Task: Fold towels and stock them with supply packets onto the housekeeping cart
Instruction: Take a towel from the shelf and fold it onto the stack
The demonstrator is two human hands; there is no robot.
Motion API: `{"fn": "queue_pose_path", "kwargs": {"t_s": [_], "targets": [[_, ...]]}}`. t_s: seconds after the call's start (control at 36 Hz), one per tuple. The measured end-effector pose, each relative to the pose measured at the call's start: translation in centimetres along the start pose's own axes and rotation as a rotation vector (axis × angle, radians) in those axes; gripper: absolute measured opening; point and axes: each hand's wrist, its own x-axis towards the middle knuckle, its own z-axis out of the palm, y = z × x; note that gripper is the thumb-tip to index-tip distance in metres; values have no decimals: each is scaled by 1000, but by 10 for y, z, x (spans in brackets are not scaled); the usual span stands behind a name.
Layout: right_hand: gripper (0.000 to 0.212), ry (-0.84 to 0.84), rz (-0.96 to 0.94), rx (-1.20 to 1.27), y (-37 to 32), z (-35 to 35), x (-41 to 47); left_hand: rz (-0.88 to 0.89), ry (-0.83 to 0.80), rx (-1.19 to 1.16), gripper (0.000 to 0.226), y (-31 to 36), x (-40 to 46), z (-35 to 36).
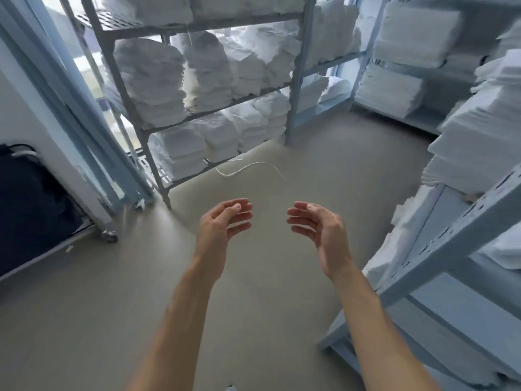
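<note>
Holding both bare arms out over the beige floor [253, 277], you keep your left hand [222, 221] and right hand [318, 224] empty, palms facing each other, fingers loosely curled and a little spread, pinching nothing. Ahead of you the grey metal wire rack [141, 131] carries stacks of folded white towels [208, 80] on every shelf, packed side by side. The pale blue metal shelving on your right [451, 230] holds flat piles of white linen [485, 153]. A thin white string [253, 165] lies on the floor near the rack. At far left stands a wheeled cart with a dark navy fabric bag [31, 204]; what it contains, you cannot tell.
</note>
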Motion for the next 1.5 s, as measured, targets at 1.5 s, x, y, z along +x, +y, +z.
{"fn": "queue_pose_path", "kwargs": {"t_s": [1.5], "targets": [[33, 1326, -290, 2, -135, -293, 498, -384, -1551, 283, 25, -133, 555, 576]]}}
